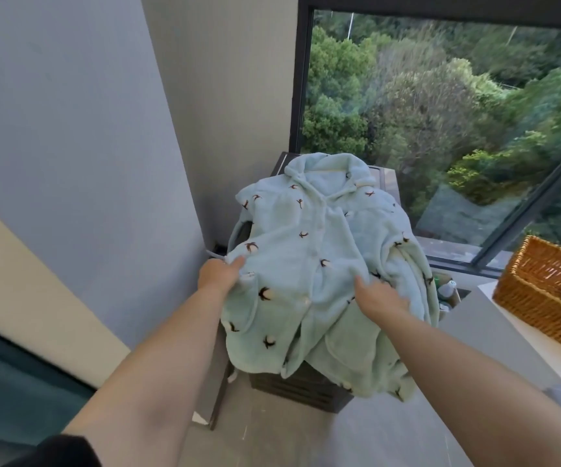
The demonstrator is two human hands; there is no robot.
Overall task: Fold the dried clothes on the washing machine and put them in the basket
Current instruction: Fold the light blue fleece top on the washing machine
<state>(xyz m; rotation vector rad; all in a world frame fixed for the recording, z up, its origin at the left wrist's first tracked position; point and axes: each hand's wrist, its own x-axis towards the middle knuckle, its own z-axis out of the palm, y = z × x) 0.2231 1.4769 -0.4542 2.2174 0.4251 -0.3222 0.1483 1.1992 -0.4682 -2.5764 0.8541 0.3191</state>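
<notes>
So, the fleece pyjama top [309,264] lies front-up over the washing machine [306,389]. Its collar is toward the far edge and its hem spills over the near edge, with a bunched fold hanging off the right side. I read that as the spread-out stage before the first fold: the buttoned front faces me so the sides can be turned in evenly.

My left hand [220,273] pinches the cloth at the machine's left edge, thumb on top and fingers tucked under. That grip suits pulling the side taut or lifting it across. My right hand [381,294] rests on the fabric toward the right edge, beside the bunched part. I cannot tell whether it is clamping a fold or simply pressing it flat, since the fingers are blurred. Either way, I judge it is there to anchor the top while the left side is drawn out.

The wicker basket [548,298] waits on the white counter [535,352] to my right, well apart from the machine. Something dark blue shows inside it. Nothing of this top has been folded yet, I would say. The heavy overhang at the near edge could drag it off if I let go.
</notes>
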